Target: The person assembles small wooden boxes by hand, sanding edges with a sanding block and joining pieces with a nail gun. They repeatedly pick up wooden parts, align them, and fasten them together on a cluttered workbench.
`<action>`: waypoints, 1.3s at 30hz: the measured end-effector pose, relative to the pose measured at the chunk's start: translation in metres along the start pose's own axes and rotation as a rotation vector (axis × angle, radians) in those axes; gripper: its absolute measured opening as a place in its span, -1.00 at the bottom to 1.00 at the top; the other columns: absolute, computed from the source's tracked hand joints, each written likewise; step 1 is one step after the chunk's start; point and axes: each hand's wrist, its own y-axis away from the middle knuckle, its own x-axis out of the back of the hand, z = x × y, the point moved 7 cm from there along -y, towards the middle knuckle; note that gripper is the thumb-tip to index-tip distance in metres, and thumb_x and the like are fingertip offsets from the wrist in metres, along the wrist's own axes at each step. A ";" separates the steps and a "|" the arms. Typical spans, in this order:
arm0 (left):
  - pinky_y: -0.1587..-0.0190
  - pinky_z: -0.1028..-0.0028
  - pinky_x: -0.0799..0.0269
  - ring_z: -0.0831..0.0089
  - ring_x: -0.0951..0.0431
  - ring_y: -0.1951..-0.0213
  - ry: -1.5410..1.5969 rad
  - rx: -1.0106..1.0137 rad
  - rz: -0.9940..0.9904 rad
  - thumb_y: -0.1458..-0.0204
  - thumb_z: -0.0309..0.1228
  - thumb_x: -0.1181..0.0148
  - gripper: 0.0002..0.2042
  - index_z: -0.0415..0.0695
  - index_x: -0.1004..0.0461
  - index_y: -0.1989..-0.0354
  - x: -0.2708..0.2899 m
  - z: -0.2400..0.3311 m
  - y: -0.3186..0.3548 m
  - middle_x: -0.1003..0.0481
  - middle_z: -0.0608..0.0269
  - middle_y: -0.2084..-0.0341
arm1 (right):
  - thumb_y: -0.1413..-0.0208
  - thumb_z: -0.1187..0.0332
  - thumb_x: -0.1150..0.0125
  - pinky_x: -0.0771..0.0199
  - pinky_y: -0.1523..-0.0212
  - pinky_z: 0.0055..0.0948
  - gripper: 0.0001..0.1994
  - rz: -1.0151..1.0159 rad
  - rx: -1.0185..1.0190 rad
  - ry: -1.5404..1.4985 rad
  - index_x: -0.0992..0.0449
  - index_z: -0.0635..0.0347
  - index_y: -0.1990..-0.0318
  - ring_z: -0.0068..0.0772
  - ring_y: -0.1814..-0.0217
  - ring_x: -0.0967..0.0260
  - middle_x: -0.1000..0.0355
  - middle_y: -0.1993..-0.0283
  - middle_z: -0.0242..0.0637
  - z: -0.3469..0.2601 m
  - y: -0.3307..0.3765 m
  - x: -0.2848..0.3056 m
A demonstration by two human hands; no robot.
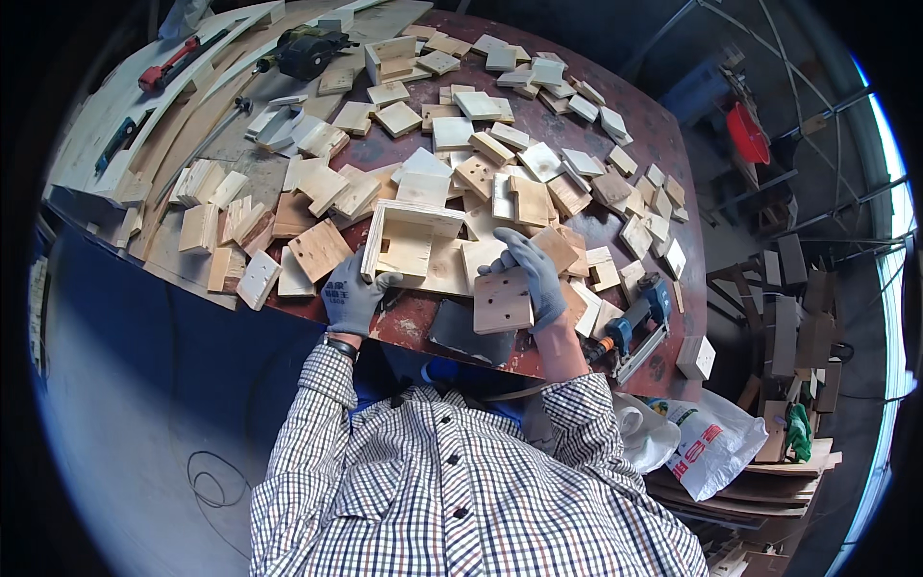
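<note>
Both my hands wear grey gloves. My left hand point(354, 296) closes on the near left corner of an open wooden box frame point(373, 252), its thumb along the lower edge. The frame is made of pale boards and rests among loose blocks. To the right, my right hand point(538, 279) holds a square wooden block point(503, 301) with several dark holes, tilted up near the table's front edge. Its thumb lies behind the block and its fingers reach over the pile. Beside my right wrist lies a blue nail gun point(635, 322) with an orange hose fitting.
Wooden blocks point(399, 118) are scattered thickly over the dark red table point(615, 106). A dark flat pad point(471, 332) lies at the front edge. Far left are a red tool point(168, 69), a black-and-yellow tool point(306, 53) and a hammer point(240, 106). White bags point(716, 442) stand at right.
</note>
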 end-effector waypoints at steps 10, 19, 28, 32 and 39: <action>0.10 0.13 -0.59 0.03 -0.66 0.13 -0.049 0.010 -0.036 0.00 0.34 -0.31 -0.19 -0.14 -0.53 -0.20 0.000 -0.006 0.003 -0.62 0.06 0.18 | -0.29 0.14 -0.21 -0.56 0.09 0.00 -0.69 0.284 0.278 1.349 -0.68 0.11 0.00 -0.05 0.20 -0.64 -0.65 0.24 -0.05 -0.054 0.020 -0.004; 0.10 0.14 -0.60 0.02 -0.67 0.13 -0.005 0.017 -0.028 -0.01 0.35 -0.29 -0.23 -0.13 -0.55 -0.11 0.002 -0.003 0.002 -0.63 0.03 0.19 | -0.20 -0.44 -0.09 -0.49 -0.10 -0.04 -0.19 0.179 -0.224 2.061 -0.52 0.30 -0.05 0.03 0.06 -0.68 -0.68 0.14 0.03 -0.024 -0.002 -0.033; 0.14 0.14 -0.60 0.03 -0.67 0.17 -0.002 -0.014 0.022 0.03 0.34 -0.32 -0.24 -0.13 -0.55 -0.07 0.006 0.001 0.002 -0.63 0.02 0.26 | -0.30 -0.27 -0.06 -0.47 -0.07 -0.07 -0.31 0.107 -0.097 1.966 -0.45 0.27 -0.14 -0.01 -0.04 -0.66 -0.68 0.10 0.03 -0.009 -0.011 -0.070; 0.13 0.14 -0.60 0.00 -0.67 0.16 0.000 -0.015 0.002 0.02 0.34 -0.32 -0.24 -0.16 -0.55 -0.06 0.008 0.007 -0.001 -0.63 0.02 0.25 | -0.31 -0.24 -0.06 -0.46 -0.03 -0.02 -0.34 0.099 0.113 1.933 -0.41 0.30 -0.12 0.07 0.07 -0.62 -0.64 0.18 -0.01 0.005 0.005 -0.086; 0.05 0.14 -0.58 0.02 -0.65 0.09 0.004 0.028 -0.044 -0.01 0.32 -0.32 -0.23 -0.16 -0.55 -0.14 -0.003 -0.010 0.004 -0.62 0.04 0.16 | -0.27 -0.07 -0.25 -0.49 -0.02 0.08 -0.48 0.186 0.405 1.790 -0.47 0.20 -0.12 0.07 -0.06 -0.51 -0.48 -0.05 0.01 -0.017 -0.009 -0.054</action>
